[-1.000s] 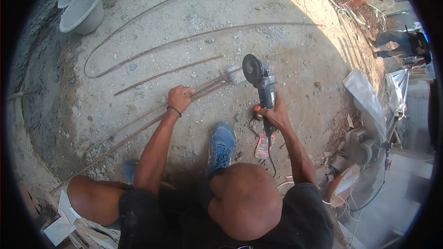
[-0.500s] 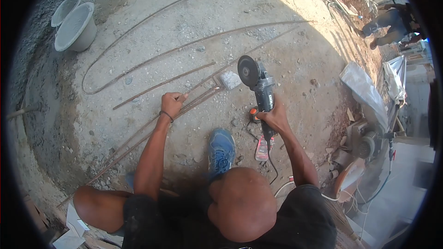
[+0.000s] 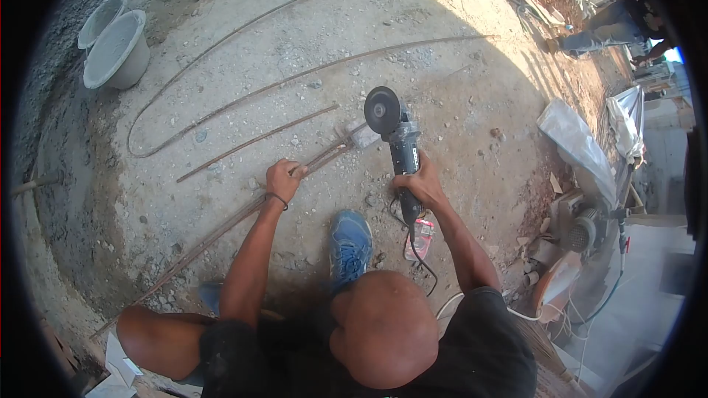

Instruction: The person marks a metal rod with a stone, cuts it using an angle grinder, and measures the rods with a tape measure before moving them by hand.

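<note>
My right hand [image 3: 420, 183] is wrapped round the body of a black angle grinder [image 3: 404, 153], its cutting disc [image 3: 383, 110] pointing away from me. A cord trails from the grinder's rear end. My left hand [image 3: 286, 179] is closed on steel rebar [image 3: 318, 160], part of a narrow bundle of rusty rods running diagonally across the ground. The far end of the bundle rests at a pale block [image 3: 363, 136], just left of the grinder. My blue shoe [image 3: 350, 242] is planted between my two arms.
A short loose rod [image 3: 258, 144] and a long bent rod [image 3: 243, 93] lie beyond my left hand. Two buckets [image 3: 118, 55] stand at far left. To the right are plastic sheeting [image 3: 579, 144] and a motor [image 3: 586, 228]. Another person's leg [image 3: 597, 37] shows at upper right.
My left hand has shifted slightly right and down, and the rod that slanted out from it now lies along the bundle. The grinder has moved a little left.
</note>
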A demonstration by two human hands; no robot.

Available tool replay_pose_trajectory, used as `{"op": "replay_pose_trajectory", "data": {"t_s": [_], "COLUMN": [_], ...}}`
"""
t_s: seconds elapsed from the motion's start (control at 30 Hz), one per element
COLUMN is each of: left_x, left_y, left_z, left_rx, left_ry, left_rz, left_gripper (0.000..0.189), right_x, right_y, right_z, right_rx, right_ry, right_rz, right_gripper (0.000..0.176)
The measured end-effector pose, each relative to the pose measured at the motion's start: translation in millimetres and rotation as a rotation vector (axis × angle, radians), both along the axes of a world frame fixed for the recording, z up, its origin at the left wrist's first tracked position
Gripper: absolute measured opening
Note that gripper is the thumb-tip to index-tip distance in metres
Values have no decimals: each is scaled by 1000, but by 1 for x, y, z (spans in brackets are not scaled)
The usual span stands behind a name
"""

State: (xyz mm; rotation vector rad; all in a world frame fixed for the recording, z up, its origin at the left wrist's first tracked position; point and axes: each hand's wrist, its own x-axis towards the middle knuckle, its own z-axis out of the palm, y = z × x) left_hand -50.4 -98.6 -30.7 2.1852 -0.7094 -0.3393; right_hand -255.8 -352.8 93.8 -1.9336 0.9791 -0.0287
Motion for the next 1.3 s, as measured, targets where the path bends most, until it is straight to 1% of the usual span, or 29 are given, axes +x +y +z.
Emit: {"op": "replay_pose_trajectory", "data": {"t_s": [0.03,0.07,0.13,0.17,0.23,0.27,0.3,0.37,0.4,0.47,0.5,0.53,0.57,0.6,0.63,0.7,0.77,0.83,0.87,0.93,1.0,1.03,1.1,1.17,1.23,1.3], "left_x": [-2,-4,-13,-17,-22,-23,-21,-14,-12,-11,-11,-13,-16,-21,-29,-55,-85,-115,-119,-121,-130,-136,-147,-159,-170,-173], "left_y": [-4,-7,-12,-16,-23,-24,-22,-26,-24,-16,-16,-19,-22,-28,-35,-58,-79,-99,-103,-106,-105,-105,-109,-115,-118,-119], "left_z": [2,3,10,19,33,31,25,26,25,23,20,25,29,34,45,64,119,124,125,125,131,133,135,124,118,119], "left_rx": [47,39,134,123,203,189,226,256,285,327,307,285,287,159,31,-195,-311,-373,-376,-264,-243,-221,-206,-223,-233,-316], "left_ry": [-16,-15,-220,-216,-180,-186,-162,-144,-114,-81,-153,-222,-216,-308,-396,-53,341,590,579,580,551,535,501,518,485,424], "left_rz": [-17,-28,2,-10,61,50,54,60,32,13,15,12,6,-6,-16,-170,-423,-447,-438,-377,-334,-311,-249,-102,-78,-60], "left_gripper": [26,26,25,25,24,24,21,18,20,21,23,26,26,28,31,34,34,38,38,42,42,41,39,40,42,45], "right_x": [0,-1,-5,-3,3,6,8,12,12,13,13,11,10,12,14,16,18,17,14,12,9,9,8,7,5,4], "right_y": [-1,-3,-2,1,6,4,3,1,-1,-4,-6,-10,-14,-14,-18,-23,-24,-24,-23,-21,-19,-18,-18,-16,-16,-14], "right_z": [0,-1,-3,4,18,15,17,22,25,29,31,34,36,35,33,25,16,10,9,7,5,4,5,6,6,6], "right_rx": [133,125,435,424,443,410,397,194,194,137,143,211,275,319,319,494,507,523,503,497,485,502,441,444,435,436], "right_ry": [-87,-86,-231,-230,-408,-408,-417,-473,-475,-514,-511,-468,-423,-463,-454,-520,-555,-590,-582,-576,-610,-610,-627,-634,-637,-635], "right_rz": [-64,-75,-195,-208,-291,-315,-322,-324,-323,-365,-367,-377,-388,-458,-462,-588,-612,-637,-649,-633,-696,-683,-710,-702,-711,-714], "right_gripper": [62,62,71,71,83,89,89,92,92,79,79,71,63,39,39,33,29,26,24,21,24,24,26,29,29,29]}}
